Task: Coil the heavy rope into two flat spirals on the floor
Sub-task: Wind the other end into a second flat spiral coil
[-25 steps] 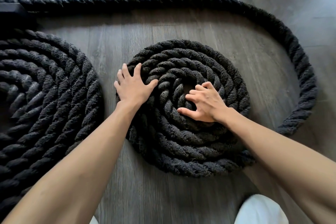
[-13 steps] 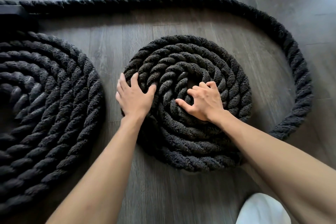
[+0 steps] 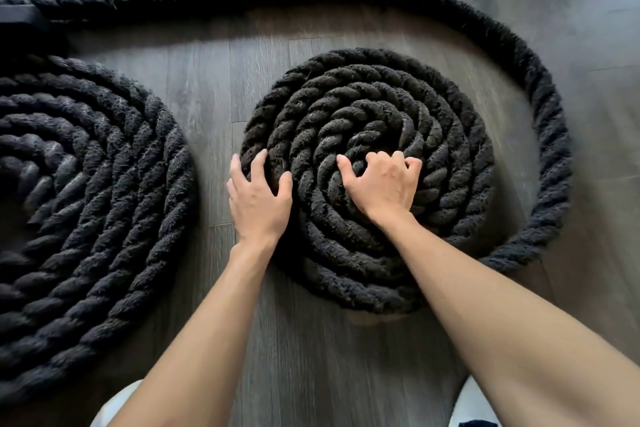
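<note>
A thick black twisted rope lies on the grey wood floor. Its right part forms a flat spiral (image 3: 353,107) of several turns in the middle of the view. My left hand (image 3: 258,199) presses with spread fingers on the spiral's outer left turns. My right hand (image 3: 381,184) has its fingers curled into the innermost turns at the centre. A larger flat spiral (image 3: 90,191) lies at the left, partly cut off by the frame edge. A loose run of rope (image 3: 540,114) leaves the small spiral's lower right, arcs round its right side and runs along the top toward the left.
A dark block (image 3: 20,15) sits at the far left where the loose rope ends. White trouser knees (image 3: 474,406) show at the bottom edge. Bare floor (image 3: 214,97) separates the two spirals.
The small spiral has turned under my hands. Both hands have slid lower and clockwise around it, the right hand curling tighter at the centre. The loose loop at the right has drawn in slightly.
</note>
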